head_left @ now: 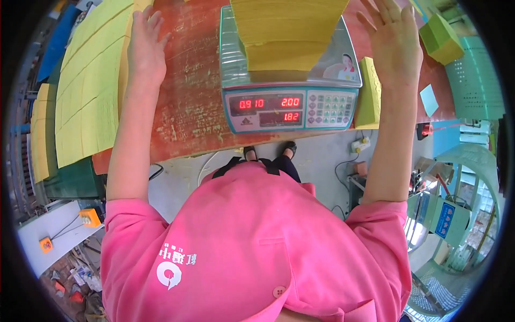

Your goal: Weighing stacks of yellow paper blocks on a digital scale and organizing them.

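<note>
A digital weighing scale (289, 110) stands on the red, worn table (188, 80), its red digits lit. On its metal pan rests a large yellow block (289, 37) with fine layered lines, running out of the top of the view. My left hand (146, 51) is raised left of the scale, fingers apart and holding nothing. It is close to a long row of yellow layered blocks (96, 80); whether it touches them I cannot tell. Over the table right of the scale, my right hand (394, 45) is spread and empty. Another yellow block (369, 94) lies beside the scale, partly behind my right wrist.
A yellow-green block (442, 37) sits at the far right, next to a green perforated crate (475, 80). A pale blue card (428, 100) lies on the table. Cables run over the floor, and a green machine (442, 214) stands at the right.
</note>
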Demonstrator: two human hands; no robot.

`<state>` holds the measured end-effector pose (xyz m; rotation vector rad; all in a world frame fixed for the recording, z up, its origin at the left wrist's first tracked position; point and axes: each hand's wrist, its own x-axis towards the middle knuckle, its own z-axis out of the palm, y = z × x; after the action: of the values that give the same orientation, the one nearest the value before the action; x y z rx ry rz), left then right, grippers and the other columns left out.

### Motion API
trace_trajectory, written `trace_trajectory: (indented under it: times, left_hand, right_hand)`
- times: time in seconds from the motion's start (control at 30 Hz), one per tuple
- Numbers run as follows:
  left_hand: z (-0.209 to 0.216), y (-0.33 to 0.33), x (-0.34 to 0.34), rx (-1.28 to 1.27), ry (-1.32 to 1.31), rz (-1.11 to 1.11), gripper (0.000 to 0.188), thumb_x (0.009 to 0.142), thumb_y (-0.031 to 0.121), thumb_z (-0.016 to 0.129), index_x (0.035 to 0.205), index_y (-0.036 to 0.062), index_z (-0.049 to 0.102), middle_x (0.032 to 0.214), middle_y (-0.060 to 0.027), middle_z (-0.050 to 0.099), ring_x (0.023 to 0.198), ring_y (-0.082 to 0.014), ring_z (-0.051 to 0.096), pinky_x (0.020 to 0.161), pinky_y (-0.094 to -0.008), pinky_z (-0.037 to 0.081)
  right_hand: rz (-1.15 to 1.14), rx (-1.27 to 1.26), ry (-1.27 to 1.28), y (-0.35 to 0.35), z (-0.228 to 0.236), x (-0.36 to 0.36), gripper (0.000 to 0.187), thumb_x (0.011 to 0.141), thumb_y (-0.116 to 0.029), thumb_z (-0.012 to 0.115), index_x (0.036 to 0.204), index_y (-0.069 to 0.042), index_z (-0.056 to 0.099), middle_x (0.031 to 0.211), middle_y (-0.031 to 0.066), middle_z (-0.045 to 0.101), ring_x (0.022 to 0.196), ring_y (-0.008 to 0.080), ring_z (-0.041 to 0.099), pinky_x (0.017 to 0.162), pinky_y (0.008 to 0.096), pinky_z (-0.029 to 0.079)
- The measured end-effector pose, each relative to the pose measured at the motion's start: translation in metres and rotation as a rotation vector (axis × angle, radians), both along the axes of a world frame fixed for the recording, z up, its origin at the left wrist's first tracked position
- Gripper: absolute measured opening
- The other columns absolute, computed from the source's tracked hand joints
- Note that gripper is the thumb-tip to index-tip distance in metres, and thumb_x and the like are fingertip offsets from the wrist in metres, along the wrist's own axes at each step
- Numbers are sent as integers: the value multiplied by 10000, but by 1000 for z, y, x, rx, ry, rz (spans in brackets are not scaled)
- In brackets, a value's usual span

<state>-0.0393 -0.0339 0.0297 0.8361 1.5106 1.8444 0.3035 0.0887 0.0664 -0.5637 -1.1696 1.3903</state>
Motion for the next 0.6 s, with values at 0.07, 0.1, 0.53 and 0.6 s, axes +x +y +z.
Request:
trace_trajectory:
  times: [0.07,0.1,0.53,0.6]
  left_hand:
    - [8,0,14,-20,19,1,656,1029,500,287,1484,27,287,1519,-216,291,1433,-290,254,1149,-485,240]
    - [10,0,19,-41,36,1,654,1029,500,288,1480,28,297,1516,-214,296,1425,-288,266,1148,-485,240]
    - [33,27,52,55,26,-98,698,1011,542,316,1477,23,324,1511,-150,353,1400,-253,309,1129,-453,256]
    - [42,31,61,269,-17,-114,564,1003,462,437,1335,17,535,1357,-129,557,1234,-235,526,1056,-368,386]
  right_hand:
    - [22,-23,14,1,-3,2,561,1011,-462,425,1391,-50,456,1409,98,497,1229,249,497,982,375,382]
    - [42,-47,26,2,-4,4,563,1009,-463,430,1389,-49,457,1403,100,501,1220,248,502,980,375,382]
    - [22,-17,-40,7,5,14,615,1006,-497,420,1416,-39,427,1434,104,471,1274,248,471,1025,396,351]
    - [38,-1,-33,8,12,8,629,1003,-510,417,1427,-46,418,1447,103,460,1294,248,454,1043,413,338]
